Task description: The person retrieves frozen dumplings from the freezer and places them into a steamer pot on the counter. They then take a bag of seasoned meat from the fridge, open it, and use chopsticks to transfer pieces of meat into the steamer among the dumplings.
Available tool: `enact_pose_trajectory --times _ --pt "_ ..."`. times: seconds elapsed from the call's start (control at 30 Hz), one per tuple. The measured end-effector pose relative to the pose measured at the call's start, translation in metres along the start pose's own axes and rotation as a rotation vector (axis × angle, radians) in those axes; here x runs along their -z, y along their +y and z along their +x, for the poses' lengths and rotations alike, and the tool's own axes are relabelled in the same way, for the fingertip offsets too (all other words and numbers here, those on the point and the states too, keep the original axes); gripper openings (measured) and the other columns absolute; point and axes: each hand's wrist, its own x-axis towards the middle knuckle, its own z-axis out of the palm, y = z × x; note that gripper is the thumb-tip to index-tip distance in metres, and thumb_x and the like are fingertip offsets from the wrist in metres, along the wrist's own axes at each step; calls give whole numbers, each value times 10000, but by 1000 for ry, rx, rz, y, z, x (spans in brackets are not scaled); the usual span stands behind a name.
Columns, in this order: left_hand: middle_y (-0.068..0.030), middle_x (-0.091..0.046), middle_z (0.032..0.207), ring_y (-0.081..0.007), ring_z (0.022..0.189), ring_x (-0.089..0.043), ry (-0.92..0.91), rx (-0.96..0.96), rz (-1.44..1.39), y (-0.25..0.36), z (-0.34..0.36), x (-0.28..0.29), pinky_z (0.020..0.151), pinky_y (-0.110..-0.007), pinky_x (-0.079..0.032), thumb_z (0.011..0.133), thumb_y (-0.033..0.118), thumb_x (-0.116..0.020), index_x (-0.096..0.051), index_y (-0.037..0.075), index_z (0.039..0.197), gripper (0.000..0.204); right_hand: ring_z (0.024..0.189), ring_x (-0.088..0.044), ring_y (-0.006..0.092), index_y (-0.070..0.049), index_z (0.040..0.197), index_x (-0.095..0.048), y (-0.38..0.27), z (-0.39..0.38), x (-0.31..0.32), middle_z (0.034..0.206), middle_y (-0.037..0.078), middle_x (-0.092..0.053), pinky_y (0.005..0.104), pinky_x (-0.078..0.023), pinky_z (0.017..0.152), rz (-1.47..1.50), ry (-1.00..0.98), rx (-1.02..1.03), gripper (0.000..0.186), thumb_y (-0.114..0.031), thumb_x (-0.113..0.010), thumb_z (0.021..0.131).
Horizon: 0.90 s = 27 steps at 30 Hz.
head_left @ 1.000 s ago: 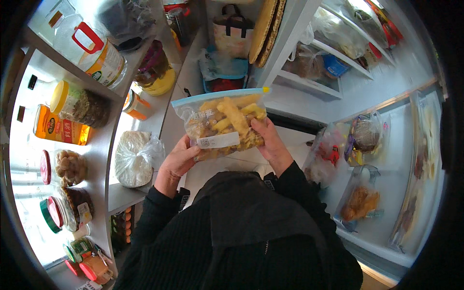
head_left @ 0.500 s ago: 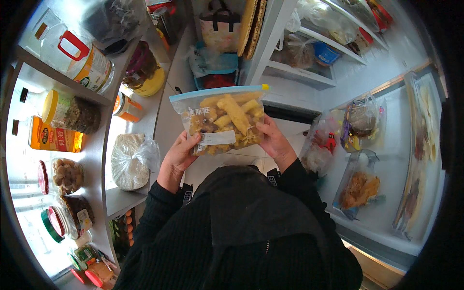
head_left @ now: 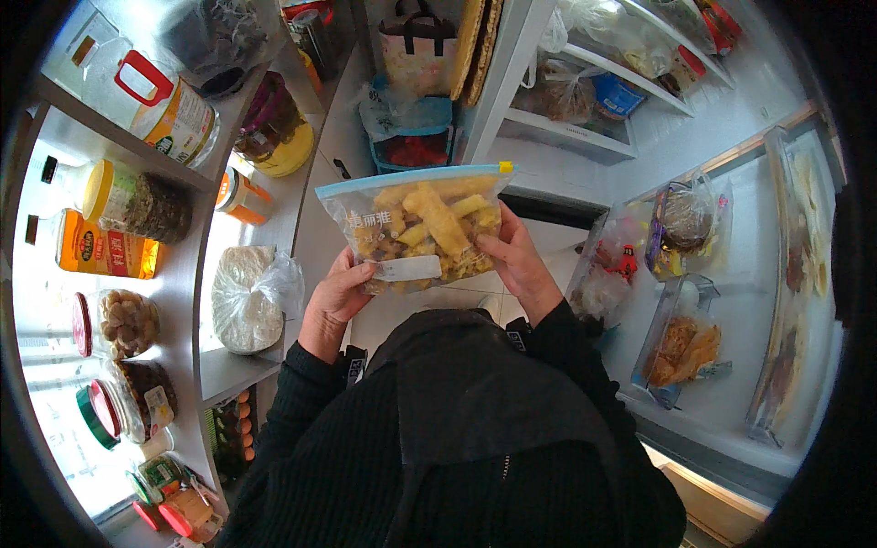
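Observation:
A clear zip bag (head_left: 352,219) with a blue top strip and a yellow slider hangs level before me. Golden-yellow fried-looking pieces (head_left: 438,219) fill it, and a white label (head_left: 408,268) is stuck low on its front. My left hand (head_left: 342,294) grips the bag's lower left corner, thumb on the front. At its right side, my right hand (head_left: 521,260) pinches the edge, thumb also in front. The fingers behind the bag are hidden. The slider sits at the strip's right end.
Shelves (head_left: 187,301) with jars, bottles and a bagged pale block (head_left: 247,300) stand at left. At right, an open fridge drawer (head_left: 731,384) holds bagged food. Fridge shelves (head_left: 630,78) rise behind it. A blue basket (head_left: 411,137) is on the floor ahead.
The bag has tilted slightly, its right end a little higher, and the pieces inside have shifted. Both hands keep their hold.

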Motion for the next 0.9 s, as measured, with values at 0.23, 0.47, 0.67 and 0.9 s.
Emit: enact_pose_trajectory --times 0.23,0.47,0.67,0.9 --pt "-109 -536 1328 -261 1174 -568 55 -3 11 -4 2 0 997 -410 -463 831 143 -743 -412 24 1364 638 1207 -521 165 -37 1408 -387 9 -2 2 1310 54 -536 328 -408 1039 2 -4 3 670 -36 -688 810" --pt "-97 -531 1331 -246 1203 -541 75 -35 13 -10 0 2 1022 -407 -437 849 143 -724 -396 41 1377 630 1224 -507 167 -45 1411 -379 5 -8 1 1320 51 -526 333 -397 1048 27 -37 -79 679 -58 -700 814" --pt "-84 -524 1341 -242 1211 -534 85 -40 36 -12 -1 5 1027 -406 -431 861 148 -710 -381 63 1389 628 1222 -510 172 -51 1411 -376 7 -13 2 1318 57 -528 345 -395 1055 12 -62 -137 687 -58 -709 810" --pt "-81 -522 1346 -243 1215 -532 94 -51 33 -13 -2 5 1029 -401 -430 854 215 -731 -380 66 1392 660 1198 -530 169 -68 1407 -386 15 -13 3 1297 55 -545 347 -401 1047 -29 -23 -166 683 -53 -714 808"
